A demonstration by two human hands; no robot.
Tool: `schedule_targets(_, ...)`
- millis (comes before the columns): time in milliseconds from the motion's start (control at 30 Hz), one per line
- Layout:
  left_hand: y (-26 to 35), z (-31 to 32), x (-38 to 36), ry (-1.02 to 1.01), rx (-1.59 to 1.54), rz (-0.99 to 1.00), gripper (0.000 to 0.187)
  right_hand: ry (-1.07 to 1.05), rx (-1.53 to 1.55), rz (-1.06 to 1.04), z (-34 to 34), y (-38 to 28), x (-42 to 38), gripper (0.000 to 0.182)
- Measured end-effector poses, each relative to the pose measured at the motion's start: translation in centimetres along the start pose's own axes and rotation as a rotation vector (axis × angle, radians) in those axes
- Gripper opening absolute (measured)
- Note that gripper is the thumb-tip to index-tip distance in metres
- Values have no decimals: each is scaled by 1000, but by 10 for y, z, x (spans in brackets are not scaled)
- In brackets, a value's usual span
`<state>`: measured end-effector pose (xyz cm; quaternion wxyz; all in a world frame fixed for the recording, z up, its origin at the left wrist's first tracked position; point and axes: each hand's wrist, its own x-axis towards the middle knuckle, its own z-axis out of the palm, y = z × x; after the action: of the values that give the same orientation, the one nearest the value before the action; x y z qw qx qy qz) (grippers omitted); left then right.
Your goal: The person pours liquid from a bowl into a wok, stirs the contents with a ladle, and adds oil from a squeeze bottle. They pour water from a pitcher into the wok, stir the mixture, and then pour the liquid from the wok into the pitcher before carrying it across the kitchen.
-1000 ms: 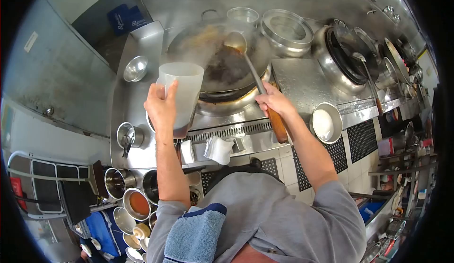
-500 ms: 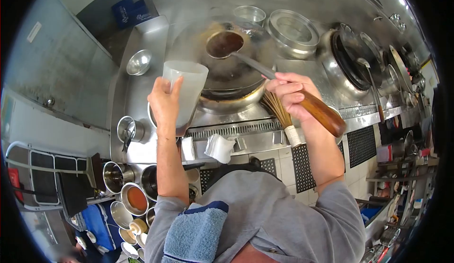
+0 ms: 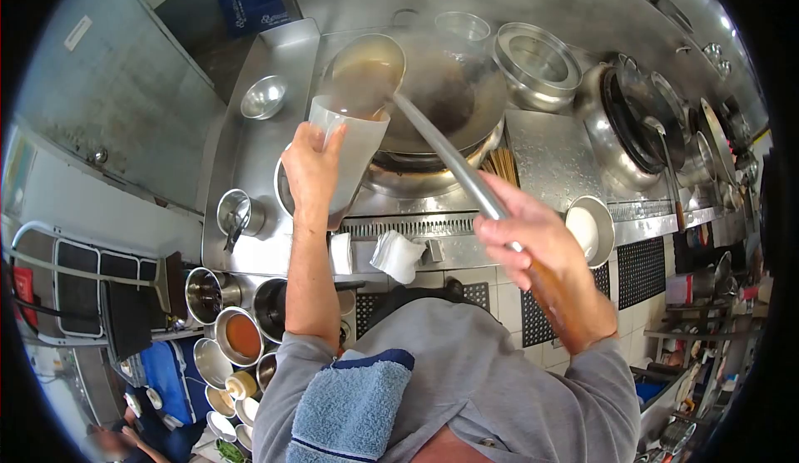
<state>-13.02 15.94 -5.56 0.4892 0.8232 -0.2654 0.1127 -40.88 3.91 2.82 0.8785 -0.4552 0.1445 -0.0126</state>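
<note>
My left hand [image 3: 312,165] is wrapped round a tall translucent plastic jug [image 3: 359,159], held upright left of the wok. My right hand [image 3: 541,238] grips the wooden handle of a big metal ladle [image 3: 445,155]. The ladle's bowl is tilted over the mouth of the jug, with thin brown liquid and steam at its lip. Behind and to the right, a steaming wok [image 3: 491,105] sits on the burner, its inside dark. Part of a bamboo brush [image 3: 501,166] shows below the wok's right side.
Stacked metal pots [image 3: 539,59] stand beyond the wok. A small metal bowl [image 3: 264,98] and a metal cup [image 3: 240,212] lie on the left counter. A pot of white contents [image 3: 585,232] is by my right hand. Folded white cloths [image 3: 398,255] lie on the front edge. Another person's arm [image 3: 146,438] shows bottom left.
The ladle has risen out of the wok and moved left, its bowl now over the jug. My right hand has come down and nearer to me. The view has shifted slightly.
</note>
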Motion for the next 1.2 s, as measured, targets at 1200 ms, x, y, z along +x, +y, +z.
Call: schedule_targets(1200, -7, -18, 3, -55, 12, -128, 38, -120, 899, 47, -74, -15, 68, 13)
